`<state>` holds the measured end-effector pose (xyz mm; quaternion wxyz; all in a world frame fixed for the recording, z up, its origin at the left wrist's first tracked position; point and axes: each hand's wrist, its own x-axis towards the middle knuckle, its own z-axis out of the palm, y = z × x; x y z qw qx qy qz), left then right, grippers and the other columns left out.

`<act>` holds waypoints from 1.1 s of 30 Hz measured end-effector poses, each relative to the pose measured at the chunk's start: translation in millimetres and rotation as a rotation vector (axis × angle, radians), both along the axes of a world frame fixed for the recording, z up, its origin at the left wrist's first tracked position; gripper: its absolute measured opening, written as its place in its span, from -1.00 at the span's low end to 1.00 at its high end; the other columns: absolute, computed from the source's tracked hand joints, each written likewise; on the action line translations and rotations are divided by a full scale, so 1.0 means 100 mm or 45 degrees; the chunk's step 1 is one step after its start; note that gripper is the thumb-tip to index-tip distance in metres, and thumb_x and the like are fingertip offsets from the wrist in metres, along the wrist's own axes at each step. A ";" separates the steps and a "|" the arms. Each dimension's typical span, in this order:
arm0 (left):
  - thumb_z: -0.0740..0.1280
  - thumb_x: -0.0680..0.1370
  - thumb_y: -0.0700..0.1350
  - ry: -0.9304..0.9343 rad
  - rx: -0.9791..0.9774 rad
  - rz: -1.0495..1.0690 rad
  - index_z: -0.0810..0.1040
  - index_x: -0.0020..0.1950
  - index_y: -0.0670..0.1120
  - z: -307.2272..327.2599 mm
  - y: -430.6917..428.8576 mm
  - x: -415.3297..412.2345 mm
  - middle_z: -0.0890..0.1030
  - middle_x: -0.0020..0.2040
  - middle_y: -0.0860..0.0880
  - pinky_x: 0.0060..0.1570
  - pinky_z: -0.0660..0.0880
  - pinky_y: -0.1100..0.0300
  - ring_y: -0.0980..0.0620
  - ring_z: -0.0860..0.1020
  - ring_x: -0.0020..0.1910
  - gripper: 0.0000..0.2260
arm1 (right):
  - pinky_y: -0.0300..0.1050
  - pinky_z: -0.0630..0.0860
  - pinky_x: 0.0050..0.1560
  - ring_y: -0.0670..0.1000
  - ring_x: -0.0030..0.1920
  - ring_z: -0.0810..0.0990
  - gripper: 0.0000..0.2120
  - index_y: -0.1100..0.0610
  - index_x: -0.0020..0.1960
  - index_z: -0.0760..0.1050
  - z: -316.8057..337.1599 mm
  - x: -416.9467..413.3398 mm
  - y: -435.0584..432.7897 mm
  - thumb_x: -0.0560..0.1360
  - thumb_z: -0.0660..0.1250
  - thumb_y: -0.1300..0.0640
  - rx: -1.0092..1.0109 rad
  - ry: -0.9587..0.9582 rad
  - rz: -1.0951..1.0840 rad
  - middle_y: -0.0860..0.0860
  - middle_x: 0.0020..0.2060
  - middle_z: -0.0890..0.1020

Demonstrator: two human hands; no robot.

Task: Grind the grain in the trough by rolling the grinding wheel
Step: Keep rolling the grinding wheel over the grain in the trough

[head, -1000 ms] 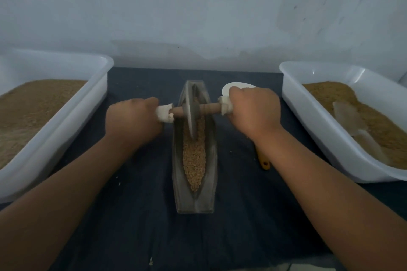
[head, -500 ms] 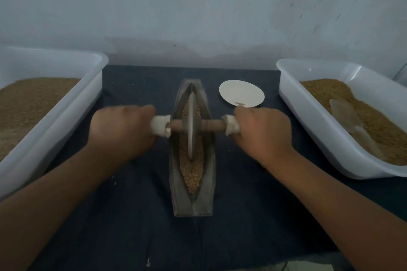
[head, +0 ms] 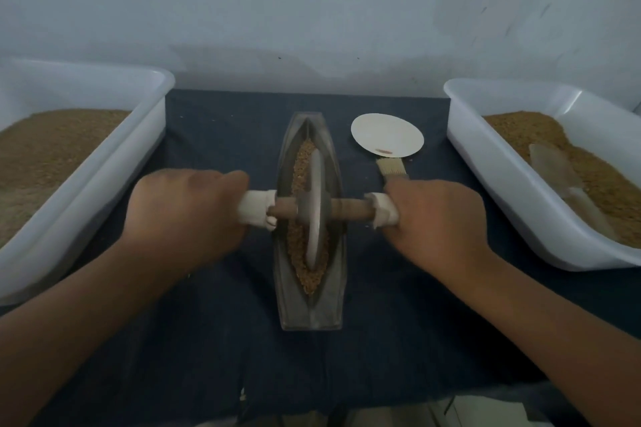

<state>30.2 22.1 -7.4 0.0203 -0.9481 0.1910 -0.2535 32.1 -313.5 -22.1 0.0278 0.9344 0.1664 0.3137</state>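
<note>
Left hand (head: 184, 215) and right hand (head: 437, 218) each clamped round a white-wrapped axle end; grinding wheel (head: 315, 218) upright in grain (head: 307, 276), middle of trough (head: 310, 312), worktop (head: 399, 340) centre. Reddish mark on white disc (head: 386, 137) too small to read

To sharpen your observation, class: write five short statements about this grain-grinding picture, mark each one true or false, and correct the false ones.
1. The left hand and right hand each grip a wrapped axle end of the grinding wheel. True.
2. The trough is empty. False: grain lies along it.
3. A brush lies beside the round white plate. True.
4. The clear scoop lies on the plate. False: it lies in the right tub.
5. The wheel lies flat beside the trough. False: it stands upright in the trough.
</note>
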 end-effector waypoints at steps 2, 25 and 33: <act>0.56 0.32 -0.02 0.009 0.015 0.022 0.39 -0.30 -0.01 0.03 -0.04 0.10 0.38 -0.46 0.04 -0.41 0.27 0.20 -0.07 0.39 -0.54 -0.67 | -0.22 0.14 -0.48 0.08 -0.53 0.41 -0.64 0.02 -0.26 0.42 -0.03 0.07 0.01 0.46 0.30 -0.26 0.009 0.017 -0.047 -0.05 -0.48 0.46; 0.49 0.41 0.07 -0.016 -0.002 0.209 0.38 -0.29 0.03 -0.04 -0.14 0.63 0.36 -0.44 0.07 -0.39 0.26 0.22 -0.09 0.44 -0.50 -0.71 | -0.20 0.24 -0.47 0.08 -0.54 0.38 -0.61 0.04 -0.28 0.33 0.07 0.66 0.13 0.55 0.36 -0.17 -0.047 -0.039 -0.088 -0.03 -0.50 0.43; 0.37 0.42 0.21 0.046 0.054 0.183 0.34 -0.23 0.09 0.16 -0.20 0.60 0.29 -0.40 0.10 -0.35 0.32 0.16 -0.08 0.42 -0.41 -0.71 | -0.16 0.23 -0.45 0.12 -0.48 0.45 -0.62 0.05 -0.20 0.41 0.00 0.65 0.12 0.57 0.24 -0.24 -0.020 0.040 -0.128 -0.02 -0.45 0.49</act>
